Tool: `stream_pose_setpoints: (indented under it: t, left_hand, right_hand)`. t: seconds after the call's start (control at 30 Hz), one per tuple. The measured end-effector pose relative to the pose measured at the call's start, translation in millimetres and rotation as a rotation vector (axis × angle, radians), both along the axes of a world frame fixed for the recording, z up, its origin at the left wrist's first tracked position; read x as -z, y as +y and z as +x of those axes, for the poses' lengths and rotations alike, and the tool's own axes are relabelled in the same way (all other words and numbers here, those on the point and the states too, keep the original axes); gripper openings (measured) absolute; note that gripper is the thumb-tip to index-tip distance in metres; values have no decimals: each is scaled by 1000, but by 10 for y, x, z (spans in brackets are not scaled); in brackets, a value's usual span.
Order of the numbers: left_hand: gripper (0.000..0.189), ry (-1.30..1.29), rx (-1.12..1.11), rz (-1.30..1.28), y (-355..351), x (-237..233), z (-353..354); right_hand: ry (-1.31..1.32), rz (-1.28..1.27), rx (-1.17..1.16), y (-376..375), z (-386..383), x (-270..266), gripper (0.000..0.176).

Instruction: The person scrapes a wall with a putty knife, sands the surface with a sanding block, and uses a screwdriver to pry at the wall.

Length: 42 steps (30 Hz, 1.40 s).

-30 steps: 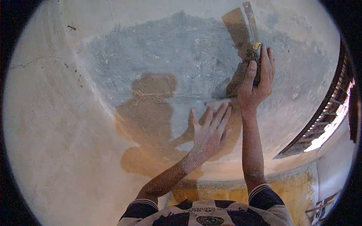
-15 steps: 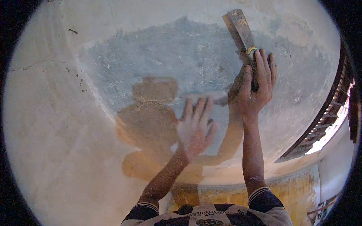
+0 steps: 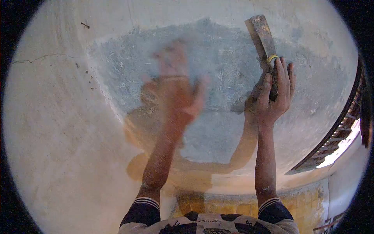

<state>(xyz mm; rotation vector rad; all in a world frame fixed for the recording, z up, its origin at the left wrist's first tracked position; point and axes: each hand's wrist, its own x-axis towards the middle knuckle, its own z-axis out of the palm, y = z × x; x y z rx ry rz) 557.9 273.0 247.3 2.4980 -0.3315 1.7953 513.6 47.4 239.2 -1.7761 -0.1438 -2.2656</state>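
Observation:
My right hand is raised against the wall and grips a scraper by its dark handle. The scraper has a long, worn metal blade pointing up and a yellow ring where the blade meets the handle. Its blade stands a little off the surface and casts a shadow to its left. My left hand, smeared by motion, is over the grey patch of rough plaster. Its thumb stands apart from the raised fingers, and it shows nothing held.
A nail sticks out of the wall at upper left, with a crack below it. At right, a dark-edged opening shows slats and daylight. Yellow, worn paint covers the lower wall. My shadow falls across the patch.
My left hand has swept up and to the left across the grey patch. My right hand keeps its hold on the scraper, and the view has shifted slightly.

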Motion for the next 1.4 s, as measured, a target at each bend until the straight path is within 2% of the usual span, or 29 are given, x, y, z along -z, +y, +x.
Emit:
stream_pose_setpoints:
  t: [0.07,0.1,0.17,0.3,0.37,0.43,0.53,0.63,0.7,0.73,0.77,0.83,0.9,0.93,1.0,1.07,1.13,1.2,1.27,1.33,1.4]
  left_hand:
    - [86,-92,-160,-62,98,-216,193]
    - [87,-75,93,-179,70,-270,170]
    - [88,-5,388,-202,-110,-178,79]
    - [87,194,480,146,-389,177,-358]
    - [81,103,465,-63,-167,32,-154]
    - [76,-86,595,-313,239,-149,381]
    - [76,-86,375,-286,397,-227,203]
    - [81,27,224,-202,184,601,120]
    - [85,335,409,-173,-128,1403,-246]
    - [85,470,510,-123,-226,1675,-410]
    - [87,509,509,-108,-199,1735,-481]
    - [91,600,503,-82,-120,1751,-609]
    - [85,352,396,-307,136,1462,-353]
    - [84,323,469,-502,312,1133,-195]
    - [80,289,409,-657,649,839,44]
    - [76,287,144,-573,867,917,231]
    - [88,274,349,-592,532,1130,54]
    - [93,281,647,-511,173,1824,-30]
    - [92,725,488,-270,-37,1612,-676]
    - [89,509,822,-628,173,1614,-452]
    - [85,395,638,-669,678,1616,-24]
  right_hand:
    - [-2,20,-7,47,-14,-16,38]
    - [4,21,-6,49,-23,-10,38]
    - [8,23,-4,57,-28,-15,38]
    - [-3,26,-44,67,-33,-19,39]
    - [-24,28,-61,23,15,-1,37]
    - [-27,24,-70,4,34,-1,37]
    - [-16,28,-70,2,18,3,37]
    - [1,35,-35,72,-38,-31,37]
    - [-4,45,-19,83,-32,-21,38]
    - [-15,43,-23,45,3,-4,37]
    - [-24,39,-27,18,29,0,37]
    - [-40,27,-47,14,39,4,38]
    - [-32,15,-38,20,36,1,37]
    - [-17,8,-19,23,15,-4,37]
    - [-1,10,10,39,-8,-18,37]
    - [6,24,27,75,-17,-22,37]
    - [-11,16,17,67,8,-10,37]
    - [-19,15,17,64,15,-16,37]
    - [-19,26,22,84,24,-23,37]
    - [-17,8,36,53,39,-4,37]
    - [-17,10,42,68,41,-1,37]
